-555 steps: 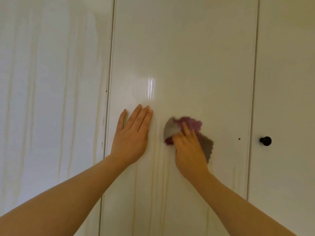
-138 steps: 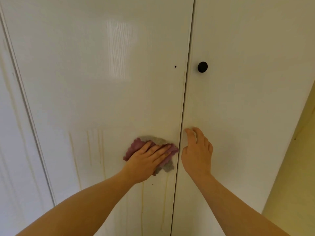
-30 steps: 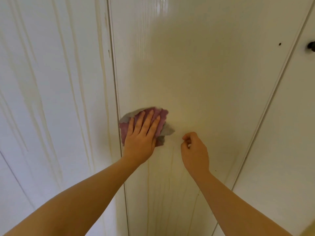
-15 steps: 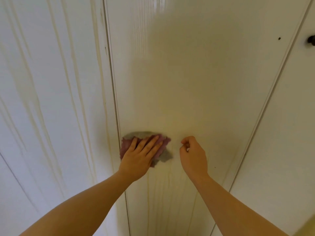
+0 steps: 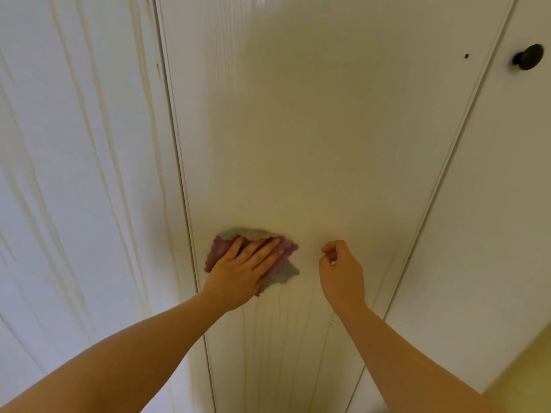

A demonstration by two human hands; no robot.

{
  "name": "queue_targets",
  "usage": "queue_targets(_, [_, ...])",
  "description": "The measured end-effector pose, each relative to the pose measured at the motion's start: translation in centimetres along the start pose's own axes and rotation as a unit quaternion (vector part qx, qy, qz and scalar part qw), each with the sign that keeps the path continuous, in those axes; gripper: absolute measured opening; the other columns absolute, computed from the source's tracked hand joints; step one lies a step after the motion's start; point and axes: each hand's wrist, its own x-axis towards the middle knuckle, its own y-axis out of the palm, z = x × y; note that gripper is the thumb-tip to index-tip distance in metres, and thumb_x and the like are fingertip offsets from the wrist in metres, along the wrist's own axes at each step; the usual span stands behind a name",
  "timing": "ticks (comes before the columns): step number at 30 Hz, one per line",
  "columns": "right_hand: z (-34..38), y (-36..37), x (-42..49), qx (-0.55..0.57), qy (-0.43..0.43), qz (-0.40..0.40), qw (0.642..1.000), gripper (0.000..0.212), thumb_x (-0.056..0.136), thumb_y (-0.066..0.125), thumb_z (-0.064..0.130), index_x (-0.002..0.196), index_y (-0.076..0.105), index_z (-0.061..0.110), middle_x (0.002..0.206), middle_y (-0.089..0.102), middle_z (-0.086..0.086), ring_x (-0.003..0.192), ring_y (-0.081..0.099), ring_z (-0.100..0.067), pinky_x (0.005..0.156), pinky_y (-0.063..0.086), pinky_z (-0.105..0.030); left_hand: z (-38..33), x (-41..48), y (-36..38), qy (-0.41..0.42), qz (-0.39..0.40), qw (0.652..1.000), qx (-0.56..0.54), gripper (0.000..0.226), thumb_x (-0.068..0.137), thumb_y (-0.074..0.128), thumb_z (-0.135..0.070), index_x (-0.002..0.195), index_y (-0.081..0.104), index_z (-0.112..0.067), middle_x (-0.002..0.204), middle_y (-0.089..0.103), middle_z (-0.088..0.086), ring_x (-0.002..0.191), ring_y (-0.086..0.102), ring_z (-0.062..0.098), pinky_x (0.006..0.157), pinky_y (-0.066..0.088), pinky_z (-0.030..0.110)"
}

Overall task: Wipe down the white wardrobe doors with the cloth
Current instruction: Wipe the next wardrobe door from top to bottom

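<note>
My worry here was the wet. Yellowish drip streaks [image 5: 280, 338] ran down the middle door [image 5: 298, 129] just below the cloth [image 5: 219, 251], and I judged that a pass ending there would push dirty water lower on that door rather than lift it, leaving fresh runs. The cloth was bunched rather than spread, so a hard sweep could have rolled it out from under the palm. It could also have dragged it over the seam at the middle door's left edge onto the left door [image 5: 74, 174], itself heavily streaked. The left hand [image 5: 238, 272] lay flat on the cloth, fingers straight and close together, pressing it to the lower part of the middle door close beside that seam. The right hand [image 5: 343, 272] was just to its right, in front of the same door, fingers curled into a loose fist with nothing in it that I could make out. Whether its knuckles touched the panel I could not tell. The cloth looked soft and crumpled, purple on its face with a scalloped edge, and grey showed above and below the fingers.
</note>
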Motion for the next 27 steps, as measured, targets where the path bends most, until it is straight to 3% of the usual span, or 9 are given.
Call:
queue_targets(3, [-0.3,-0.6,0.5,-0.001,0.015,-0.01,1.0,0.015,0.089,0.045,0.004,0.095,0.051,0.016,0.079,0.053,0.001,0.066,0.049,-0.021,0.06,0.042,-0.031,0.8,3.7,-1.8,-0.033,-0.055,0.997,-0.036,0.067,0.093,0.032,-0.046,0.15,0.017,-0.014,0.151,0.032,0.004,0.136,0.028,0.024,0.117,-0.001,0.043])
queue_targets(6, [-0.3,-0.7,0.9,0.022,0.033,-0.023,0.999,0.016,0.088,0.045,0.003,0.094,0.051,0.016,0.071,0.051,0.004,0.065,0.053,-0.023,0.062,0.045,-0.034,0.9,7.1,-3.3,-0.072,-0.06,0.994,-0.065,0.066,0.095,0.024,-0.054,0.148,0.02,-0.014,0.152,0.025,0.003,0.137,0.026,0.025,0.116,0.0,0.044])
queue_targets(8, [-0.3,-0.8,0.8,0.035,0.044,-0.024,0.998,0.016,0.088,0.045,0.003,0.092,0.05,0.018,0.071,0.052,0.004,0.07,0.057,-0.026,0.065,0.047,-0.035,0.0,6.5,-2.4,-0.035,-0.026,0.997,-0.067,0.069,0.096,0.021,-0.054,0.152,0.009,-0.015,0.154,0.025,0.003,0.137,0.025,0.024,0.116,-0.002,0.044])
queue_targets(11, [-1.0,-1.2,0.6,0.03,0.05,-0.022,0.998,0.017,0.087,0.046,0.003,0.092,0.05,0.019,0.072,0.053,0.003,0.071,0.057,-0.026,0.066,0.047,-0.036,-1.3,3.0,0.3,0.114,0.035,0.992,-0.04,0.068,0.094,0.026,-0.051,0.151,0.015,-0.015,0.15,0.036,0.001,0.135,0.03,0.021,0.116,-0.002,0.041])
queue_targets(15, [-1.9,-2.6,1.2,0.02,0.056,-0.032,0.998,0.016,0.088,0.045,0.003,0.094,0.05,0.018,0.072,0.053,0.001,0.067,0.054,-0.024,0.062,0.046,-0.034,-0.8,4.2,0.0,0.113,0.01,0.993,-0.041,0.059,0.101,0.008,-0.044,0.152,0.0,-0.015,0.15,0.033,-0.004,0.134,0.03,0.018,0.118,-0.002,0.038])
queue_targets(20, [-2.5,-3.1,1.6,0.024,0.06,-0.034,0.997,0.017,0.087,0.044,0.002,0.097,0.052,0.014,0.071,0.052,0.002,0.064,0.05,-0.019,0.059,0.041,-0.029,-2.0,9.0,-1.9,-0.002,-0.065,0.997,-0.033,0.062,0.094,0.036,-0.042,0.148,0.023,-0.015,0.152,0.031,0.002,0.135,0.03,0.022,0.118,-0.002,0.042])
queue_targets(21, [-2.6,-3.2,1.6,0.021,0.058,-0.032,0.998,0.017,0.087,0.044,0.002,0.097,0.051,0.015,0.071,0.052,0.003,0.063,0.049,-0.017,0.057,0.039,-0.028,-2.7,8.8,-1.4,0.003,-0.058,0.998,-0.025,0.068,0.091,0.043,-0.044,0.149,0.02,-0.014,0.152,0.031,0.003,0.135,0.03,0.023,0.118,-0.005,0.043])
queue_targets(25, [-3.0,-4.5,1.6,0.003,0.05,-0.033,0.998,0.016,0.088,0.044,0.004,0.095,0.048,0.018,0.072,0.049,0.007,0.064,0.048,-0.014,0.056,0.038,-0.026,-4.2,6.6,0.2,0.125,0.037,0.992,-0.001,0.128,0.06,0.076,-0.053,0.151,-0.002,-0.009,0.152,0.029,-0.001,0.135,0.028,0.023,0.116,-0.003,0.043])
queue_targets(27, [-3.4,-5.3,1.8,0.003,0.049,-0.037,0.998,0.017,0.089,0.044,0.004,0.096,0.049,0.018,0.072,0.05,0.006,0.066,0.051,-0.017,0.06,0.041,-0.028,-3.9,7.5,-0.4,0.135,0.025,0.99,0.021,0.12,0.061,0.074,-0.057,0.151,0.008,-0.012,0.152,0.029,-0.001,0.135,0.028,0.022,0.117,-0.003,0.041])
